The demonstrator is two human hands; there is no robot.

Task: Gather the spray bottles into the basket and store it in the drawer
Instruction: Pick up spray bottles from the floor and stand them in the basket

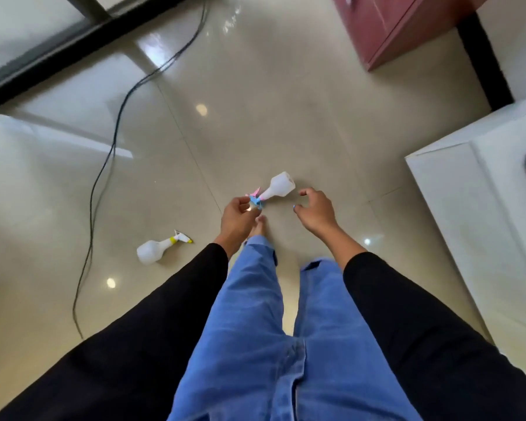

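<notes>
Glossy tile floor [286,117] is carrying everything. I'm seeing the pink-and-blue spray bottle [278,186] being pinched at its nozzle by the left hand [237,215], its body pointing away, probably mid-pickup. Just right of it, the right hand [316,212] is hanging spread and empty. Left of it, the yellow-capped spray bottle [152,250] is lying on the floor. No basket is showing.

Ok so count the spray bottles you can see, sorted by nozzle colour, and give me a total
Pink-and-blue nozzle spray bottle, held at the nozzle by the left hand: 1
Yellow nozzle spray bottle, lying on the floor: 1
Total: 2
The right hand is open and empty. No basket is in view.
</notes>
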